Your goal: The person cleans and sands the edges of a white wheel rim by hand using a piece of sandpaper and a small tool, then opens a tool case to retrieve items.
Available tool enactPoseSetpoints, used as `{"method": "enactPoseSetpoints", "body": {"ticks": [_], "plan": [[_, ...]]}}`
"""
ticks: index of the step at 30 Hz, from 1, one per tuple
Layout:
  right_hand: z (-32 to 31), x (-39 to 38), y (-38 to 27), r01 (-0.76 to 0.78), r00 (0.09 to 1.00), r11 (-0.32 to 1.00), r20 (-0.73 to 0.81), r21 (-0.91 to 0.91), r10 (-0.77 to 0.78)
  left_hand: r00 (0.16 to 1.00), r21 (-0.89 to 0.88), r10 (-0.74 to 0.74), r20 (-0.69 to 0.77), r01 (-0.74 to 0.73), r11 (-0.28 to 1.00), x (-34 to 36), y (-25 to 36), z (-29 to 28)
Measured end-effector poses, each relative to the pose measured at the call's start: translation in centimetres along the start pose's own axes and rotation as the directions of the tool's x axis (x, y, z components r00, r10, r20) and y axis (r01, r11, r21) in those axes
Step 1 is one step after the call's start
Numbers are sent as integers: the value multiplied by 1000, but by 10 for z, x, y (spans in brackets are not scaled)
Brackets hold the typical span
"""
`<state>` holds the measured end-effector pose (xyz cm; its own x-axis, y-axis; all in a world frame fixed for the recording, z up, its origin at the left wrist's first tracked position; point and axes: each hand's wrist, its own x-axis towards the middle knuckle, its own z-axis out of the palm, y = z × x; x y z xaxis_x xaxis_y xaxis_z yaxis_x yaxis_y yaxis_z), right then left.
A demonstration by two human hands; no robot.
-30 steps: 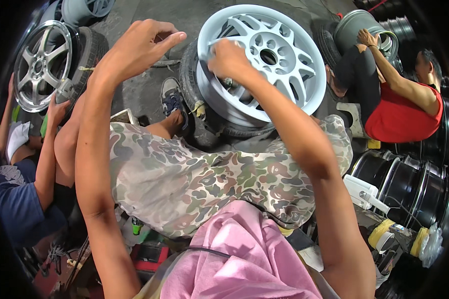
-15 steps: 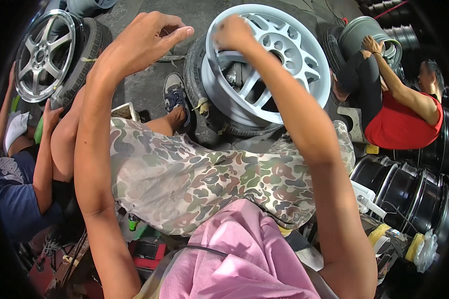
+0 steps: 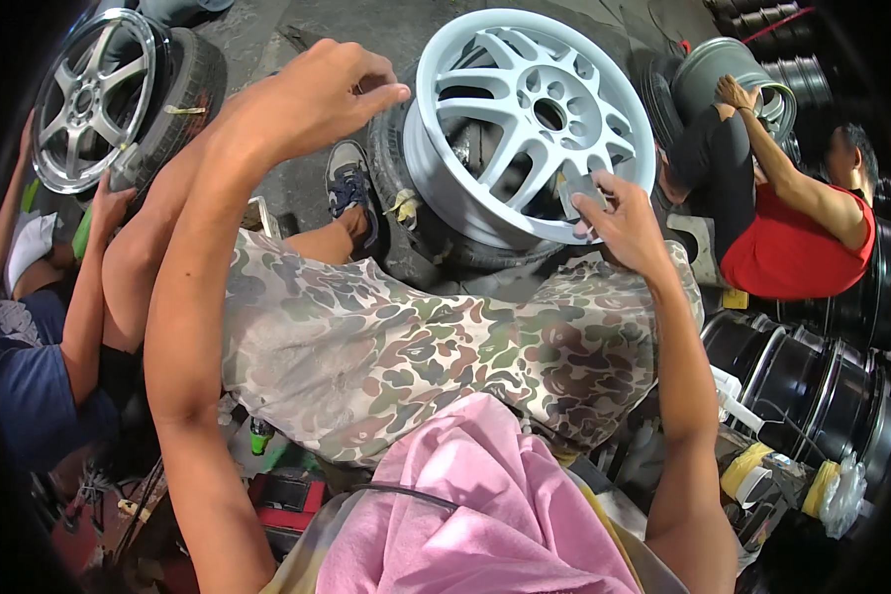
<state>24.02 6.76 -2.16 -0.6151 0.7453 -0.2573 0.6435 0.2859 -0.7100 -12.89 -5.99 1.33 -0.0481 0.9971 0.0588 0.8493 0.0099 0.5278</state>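
A pale grey-white wheel rim (image 3: 510, 129) with paired spokes lies tilted on a black tyre (image 3: 391, 188) in front of me. My right hand (image 3: 624, 213) is at its near right edge, thumb and fingers closed on a small flat grey sanding sheet (image 3: 571, 190) over the spokes. My left hand (image 3: 351, 87) hovers just left of the rim, thumb apart from its bent fingers. Nothing shows in that hand, though some fingertips are hidden behind it.
At left, a person in blue (image 3: 45, 366) handles a silver rim (image 3: 84, 99) beside a tyre (image 3: 183, 109). On the right, someone in a red top (image 3: 802, 243) sits by a grey rim (image 3: 718, 74). Black rims (image 3: 812, 371) are stacked nearby. My shoe (image 3: 348, 188) stands beside the tyre.
My right hand has swept from the rim's far left edge to its near right edge, where the grey sheet now shows. My left hand has shifted slightly right and nearer.
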Motion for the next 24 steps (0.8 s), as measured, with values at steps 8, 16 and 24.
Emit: {"method": "enactPoseSetpoints", "body": {"ticks": [8,16,24], "plan": [[-33,-21,51,-17,969,993,-242,117,45,996,29,11,84,-14,999,15,9,12],[-80,5,86,26,912,984,-398,-176,-95,987,45,48,153,-55,997,52,18,34],[-71,-37,99,5,917,975,-388,-223,-93,975,398,110,194,-181,899,90,19,76]]}}
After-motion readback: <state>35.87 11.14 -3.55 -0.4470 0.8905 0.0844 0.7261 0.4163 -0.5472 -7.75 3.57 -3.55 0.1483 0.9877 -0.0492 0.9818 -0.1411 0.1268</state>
